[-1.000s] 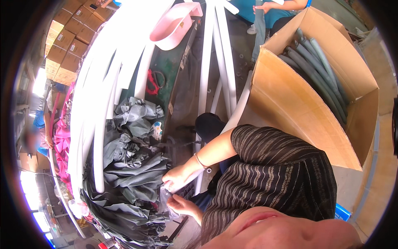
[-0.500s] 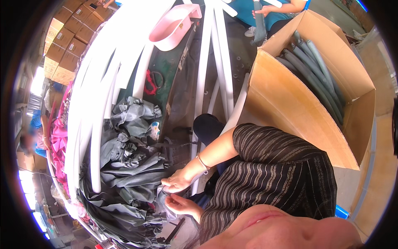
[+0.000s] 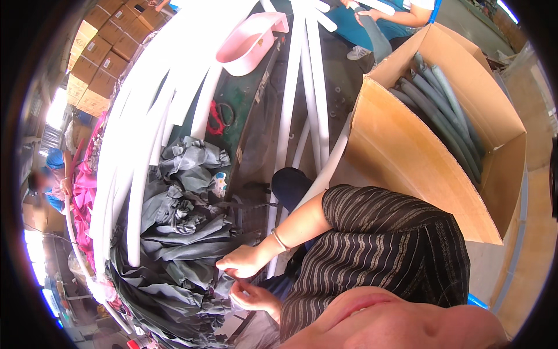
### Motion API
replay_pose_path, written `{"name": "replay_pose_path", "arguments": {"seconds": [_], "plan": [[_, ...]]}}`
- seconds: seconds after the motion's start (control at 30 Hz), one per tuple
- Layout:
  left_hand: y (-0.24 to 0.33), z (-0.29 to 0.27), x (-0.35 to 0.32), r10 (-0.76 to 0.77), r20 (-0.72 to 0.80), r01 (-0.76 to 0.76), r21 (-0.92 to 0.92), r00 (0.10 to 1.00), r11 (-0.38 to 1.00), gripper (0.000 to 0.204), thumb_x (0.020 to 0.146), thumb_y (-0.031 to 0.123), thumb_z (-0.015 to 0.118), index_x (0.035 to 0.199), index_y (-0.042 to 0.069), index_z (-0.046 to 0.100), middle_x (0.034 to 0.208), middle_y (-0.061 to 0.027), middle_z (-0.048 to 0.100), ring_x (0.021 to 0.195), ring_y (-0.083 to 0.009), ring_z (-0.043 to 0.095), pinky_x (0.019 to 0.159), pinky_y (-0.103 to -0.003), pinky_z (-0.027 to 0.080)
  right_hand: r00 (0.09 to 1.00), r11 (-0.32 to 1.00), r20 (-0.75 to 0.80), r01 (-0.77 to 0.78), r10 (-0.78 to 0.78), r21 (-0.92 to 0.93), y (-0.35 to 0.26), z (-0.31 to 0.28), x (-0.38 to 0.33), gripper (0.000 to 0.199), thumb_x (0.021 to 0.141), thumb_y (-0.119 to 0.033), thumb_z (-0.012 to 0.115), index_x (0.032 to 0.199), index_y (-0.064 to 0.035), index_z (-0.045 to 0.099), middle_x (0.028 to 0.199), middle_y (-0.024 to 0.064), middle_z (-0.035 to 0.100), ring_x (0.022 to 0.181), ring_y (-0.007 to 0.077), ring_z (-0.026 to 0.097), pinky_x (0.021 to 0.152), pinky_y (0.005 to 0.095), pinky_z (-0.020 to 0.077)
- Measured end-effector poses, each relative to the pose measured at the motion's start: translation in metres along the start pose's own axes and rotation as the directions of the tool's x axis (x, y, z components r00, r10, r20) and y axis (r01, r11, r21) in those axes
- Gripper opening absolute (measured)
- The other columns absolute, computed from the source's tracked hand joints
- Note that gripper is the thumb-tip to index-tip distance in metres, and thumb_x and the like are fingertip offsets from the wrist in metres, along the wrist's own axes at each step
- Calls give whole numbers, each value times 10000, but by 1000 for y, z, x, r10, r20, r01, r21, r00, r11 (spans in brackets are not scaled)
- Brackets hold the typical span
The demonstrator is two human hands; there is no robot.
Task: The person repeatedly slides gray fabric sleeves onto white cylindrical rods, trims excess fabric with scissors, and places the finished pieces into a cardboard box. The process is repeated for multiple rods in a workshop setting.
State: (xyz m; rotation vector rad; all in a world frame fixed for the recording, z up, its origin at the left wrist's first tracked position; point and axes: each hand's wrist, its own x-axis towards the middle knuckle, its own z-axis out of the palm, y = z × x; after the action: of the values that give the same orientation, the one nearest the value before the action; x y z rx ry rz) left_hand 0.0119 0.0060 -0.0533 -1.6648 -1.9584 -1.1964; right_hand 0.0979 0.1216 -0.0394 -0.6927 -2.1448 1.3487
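Grey gathered fabric (image 3: 186, 247) lies in a crumpled heap beside my hands. My right hand (image 3: 243, 262), with a bracelet at its wrist, is closed at the heap's edge, fingertips pinching the grey fabric. Just below it, my left hand (image 3: 254, 296) curls its fingers on a bit of the same cloth, close to my body. The small piece between the two hands is partly hidden by my fingers. A pale translucent sheet (image 3: 258, 333) hangs below my left hand.
Long white tubes (image 3: 135, 221) lie over the heap and the green bench (image 3: 235, 116), with a pink plastic basin (image 3: 251, 52) and red-handled scissors (image 3: 218, 119). To the right, a cardboard box (image 3: 418, 157) holds grey tubes (image 3: 444, 104). A co-worker (image 3: 386, 26) handles a grey tube beyond it.
My right hand has moved slightly left and down, its fingers more closed over the fabric. My left hand stays nearly in place. The co-worker's grey tube has shifted right.
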Motion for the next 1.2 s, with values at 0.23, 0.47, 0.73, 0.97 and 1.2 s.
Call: {"name": "replay_pose_path", "arguments": {"seconds": [0.23, 0.47, 0.73, 0.97, 1.2], "plan": [[-4, 12, -13, -664, 207, 619, -626, 719, 474, 173, 901, 158, 575, 1034, 47, 577, 986, -66, 573, 934, -187, 553, 845, -313, 447, 984, 960, -82, 174, -159, 220, -1, -11, 1, 189, 739, -114, 604, 826, -54, 448, 712, 117, 563, 690, 320, 583, 608, 404, 432], [8, 8, 17, -600, 530, 491, -835, 599, -248, 240, 915, 231, 542, 1086, 63, 556, 1060, -68, 545, 1030, -184, 517, 922, -330, 405, 982, 973, 32, 181, -187, 143, -20, -3, -20, 255, 768, -194, 647, 858, -39, 466, 829, 122, 566, 759, 324, 586, 654, 418, 455], [7, 20, 14, -489, 549, 515, -829, 678, -219, 392, 897, 331, 485, 1179, 60, 511, 1194, -90, 496, 1171, -189, 444, 1015, -368, 334, 971, 893, -197, 209, -139, 399, -10, 9, -14, 377, 715, -190, 705, 913, -14, 436, 772, 117, 598, 702, 234, 592, 589, 350, 454], [-20, -9, 48, -637, 317, 345, -935, 703, -85, 276, 855, 252, 563, 979, 22, 650, 941, -82, 659, 944, -197, 609, 974, -411, 446, 950, 928, 41, 310, -308, -208, 1, -31, -46, 634, 683, -380, 774, 1060, -25, 408, 983, 182, 565, 913, 328, 588, 723, 401, 493], [11, -25, 67, -566, 338, 286, -941, 752, -182, 125, 863, 202, 606, 886, 81, 582, 791, -12, 550, 747, -157, 541, 912, -401, 470, 959, 917, 43, 279, -279, -286, 1, -34, -63, 409, 773, -398, 687, 920, -49, 533, 734, 107, 617, 687, 338, 620, 586, 437, 484]]}}
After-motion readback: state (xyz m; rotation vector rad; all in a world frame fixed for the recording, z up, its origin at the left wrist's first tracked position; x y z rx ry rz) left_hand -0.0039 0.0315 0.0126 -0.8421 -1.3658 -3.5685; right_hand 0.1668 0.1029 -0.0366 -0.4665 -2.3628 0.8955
